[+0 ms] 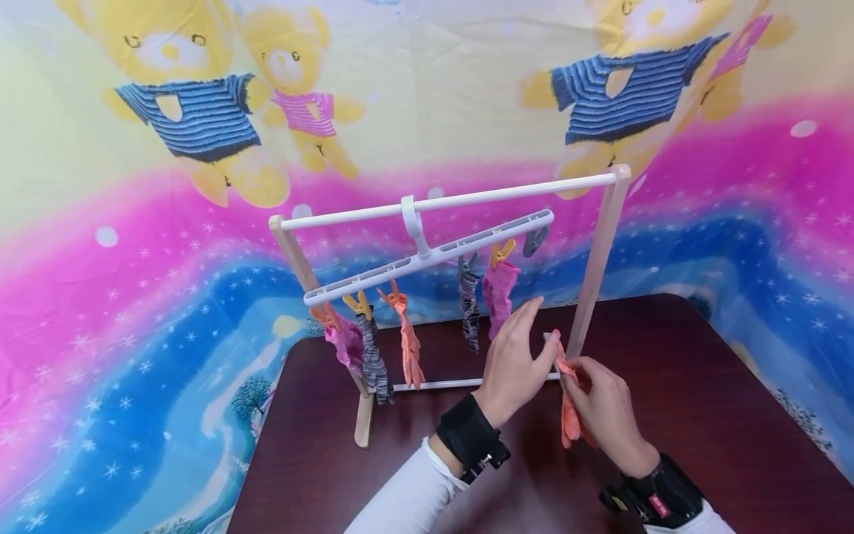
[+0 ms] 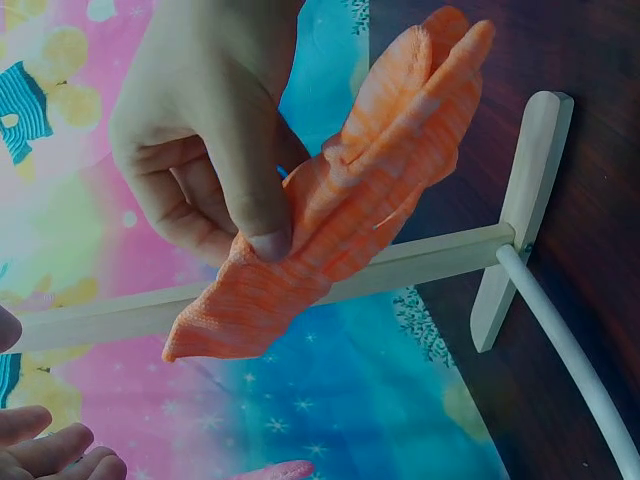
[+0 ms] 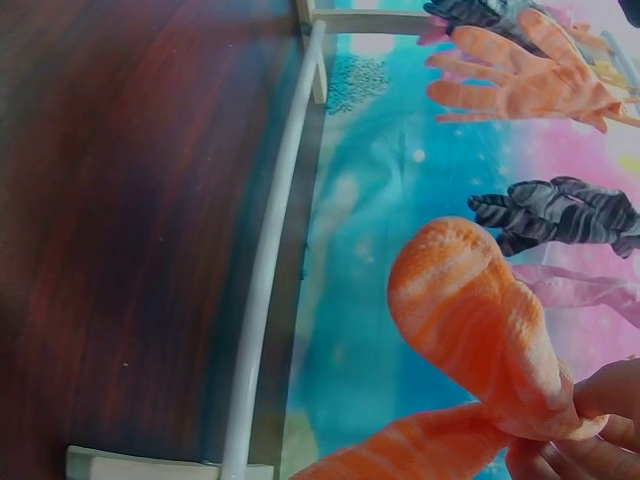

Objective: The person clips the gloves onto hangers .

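Note:
My right hand (image 1: 610, 408) pinches an orange glove (image 1: 570, 419) near its cuff, and the glove hangs down in front of the rack's right post. In the left wrist view the same glove (image 2: 320, 210) is stretched between thumb and curled fingers of the right hand (image 2: 215, 130). My left hand (image 1: 514, 367) is raised beside it, fingers extended and thumb near the glove's top; whether it touches is unclear. Its fingers (image 2: 50, 445) appear empty in the left wrist view. Above the hands, a grey clothespin (image 1: 536, 241) hangs bare at the hanger's right end.
A white hanger (image 1: 427, 259) hooks over the rack's top bar (image 1: 467, 196). Clipped to it are a pink glove (image 1: 345, 341), a grey-black glove (image 1: 375, 360), another orange glove (image 1: 410, 345), a second grey-black glove (image 1: 470, 304) and a second pink glove (image 1: 500, 293). The rack stands on a dark table (image 1: 680, 386).

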`<action>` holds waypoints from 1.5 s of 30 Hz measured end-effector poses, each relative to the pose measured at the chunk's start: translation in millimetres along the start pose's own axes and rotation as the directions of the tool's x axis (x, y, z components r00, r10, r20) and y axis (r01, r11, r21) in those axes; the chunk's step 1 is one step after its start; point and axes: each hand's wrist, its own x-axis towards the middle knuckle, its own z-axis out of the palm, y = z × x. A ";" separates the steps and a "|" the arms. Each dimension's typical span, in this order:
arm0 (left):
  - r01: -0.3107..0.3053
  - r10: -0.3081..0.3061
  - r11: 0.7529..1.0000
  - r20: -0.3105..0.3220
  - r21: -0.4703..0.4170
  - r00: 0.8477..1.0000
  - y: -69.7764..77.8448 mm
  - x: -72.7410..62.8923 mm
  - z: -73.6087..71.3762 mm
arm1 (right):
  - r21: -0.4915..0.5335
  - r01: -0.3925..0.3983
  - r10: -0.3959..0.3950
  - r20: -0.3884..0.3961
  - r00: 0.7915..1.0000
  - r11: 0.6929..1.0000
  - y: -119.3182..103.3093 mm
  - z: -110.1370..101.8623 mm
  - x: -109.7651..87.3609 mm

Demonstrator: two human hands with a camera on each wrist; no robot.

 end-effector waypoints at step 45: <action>0.198 -0.152 0.952 0.202 -0.234 0.967 -1.9 35.5 -0.8 | 0.050 0.005 -0.007 0.029 1.000 0.999 -3.3 -0.1 35.6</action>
